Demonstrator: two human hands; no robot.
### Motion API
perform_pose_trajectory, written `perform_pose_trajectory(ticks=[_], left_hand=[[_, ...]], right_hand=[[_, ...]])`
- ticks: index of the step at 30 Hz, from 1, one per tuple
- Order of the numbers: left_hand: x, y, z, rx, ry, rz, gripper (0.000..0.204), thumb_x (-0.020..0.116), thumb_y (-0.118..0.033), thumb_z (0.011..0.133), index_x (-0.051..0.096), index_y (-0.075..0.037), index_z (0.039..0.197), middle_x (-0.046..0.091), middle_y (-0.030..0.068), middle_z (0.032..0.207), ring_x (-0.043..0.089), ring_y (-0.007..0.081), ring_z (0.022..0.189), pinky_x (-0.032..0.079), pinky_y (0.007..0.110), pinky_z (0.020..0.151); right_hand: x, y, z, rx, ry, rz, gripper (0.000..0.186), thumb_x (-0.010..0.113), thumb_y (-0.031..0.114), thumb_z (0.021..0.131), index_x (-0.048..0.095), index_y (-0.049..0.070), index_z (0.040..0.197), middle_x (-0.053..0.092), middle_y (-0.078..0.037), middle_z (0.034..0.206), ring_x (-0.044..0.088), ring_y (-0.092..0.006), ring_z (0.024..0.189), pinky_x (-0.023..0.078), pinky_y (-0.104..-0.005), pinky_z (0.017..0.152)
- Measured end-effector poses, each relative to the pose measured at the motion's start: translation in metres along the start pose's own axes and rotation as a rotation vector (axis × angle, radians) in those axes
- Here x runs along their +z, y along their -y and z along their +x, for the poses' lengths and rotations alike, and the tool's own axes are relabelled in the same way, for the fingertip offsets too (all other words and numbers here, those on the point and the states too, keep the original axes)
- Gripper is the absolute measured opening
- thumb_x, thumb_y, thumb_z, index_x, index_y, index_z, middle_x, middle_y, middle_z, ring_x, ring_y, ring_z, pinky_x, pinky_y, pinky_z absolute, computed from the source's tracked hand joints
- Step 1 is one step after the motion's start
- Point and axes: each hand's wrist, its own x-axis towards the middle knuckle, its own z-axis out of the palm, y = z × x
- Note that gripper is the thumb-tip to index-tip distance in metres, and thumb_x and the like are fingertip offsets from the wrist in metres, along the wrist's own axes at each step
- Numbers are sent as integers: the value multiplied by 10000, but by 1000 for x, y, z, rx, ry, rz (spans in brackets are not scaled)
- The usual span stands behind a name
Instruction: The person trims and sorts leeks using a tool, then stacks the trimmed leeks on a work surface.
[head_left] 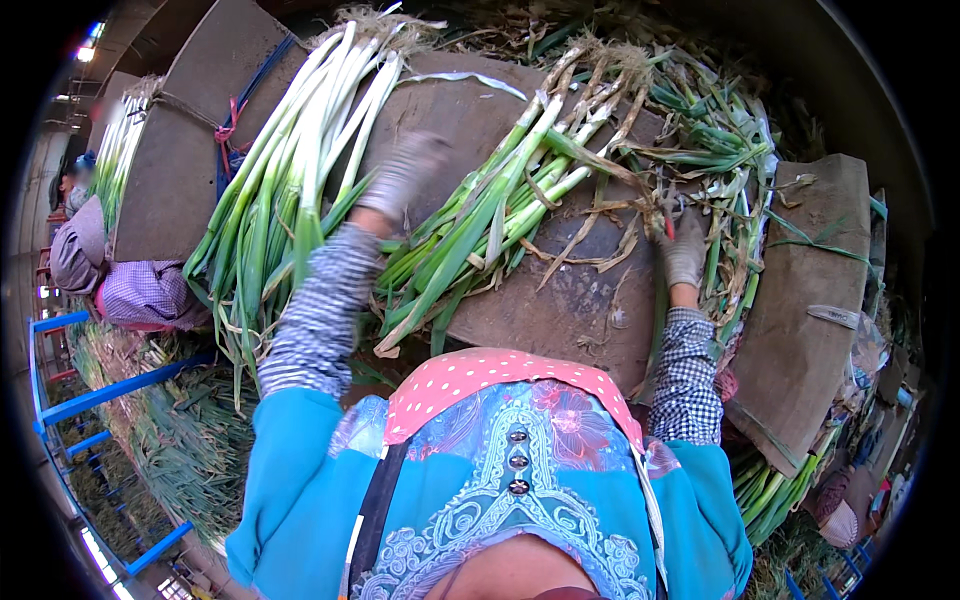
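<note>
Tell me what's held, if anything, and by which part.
The right hand seems to hold a small red object, gripped part unclear; the left hand is too blurred to tell.

Teal top [430, 488], pale lace [562, 515], dark buttons [518, 462] and pink dotted cloth [505, 368] are seen at six o'clock; checked sleeves [325, 310] are spotted at nine and four, pale gloves [685, 252] at eleven and three!

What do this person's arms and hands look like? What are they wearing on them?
Both hands wear pale, whitish gloves: the one on the left hand is blurry, the one on the right hand clearer. The forearms have dark-and-white checked sleeves, with a little bare wrist showing above the gloves. Higher up come plain, bright turquoise sleeves.
</note>
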Motion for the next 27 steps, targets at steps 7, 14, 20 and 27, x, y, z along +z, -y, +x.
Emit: perform_pose_trajectory(ticks=[7,14,20,27], left_hand=[[82,-86,7,-292,126,-231,639,672,-424,824,547,-8,1293,659,254,1147,649,362,1074,492,392,953],[112,-201,28,-97,117,-322,651,682,-430,873,498,-11,1336,630,272,1198,617,373,1111,464,400,973],[217,-182,-29,-163,246,-462,576,680,-217,831,496,-51,1351,587,244,1297,566,380,1202,426,395,1040],[217,-191,-25,-455,299,-1044,638,727,-106,791,486,16,1369,611,186,1236,596,251,1112,463,318,978]], right_hand=[[-30,15,-27,80,110,50,759,755,181,690,464,92,1386,587,-241,1206,567,-419,1122,474,-496,954],[-62,-1,-81,-103,-22,593,784,735,142,682,449,31,1404,569,-234,1230,561,-383,1170,442,-428,1007],[-78,6,-117,-284,370,443,791,719,174,693,417,33,1411,614,-216,1141,603,-392,1076,474,-459,934],[-75,-8,-142,-399,593,224,892,744,185,640,357,71,1435,611,-214,1046,601,-406,1002,482,-487,869]])
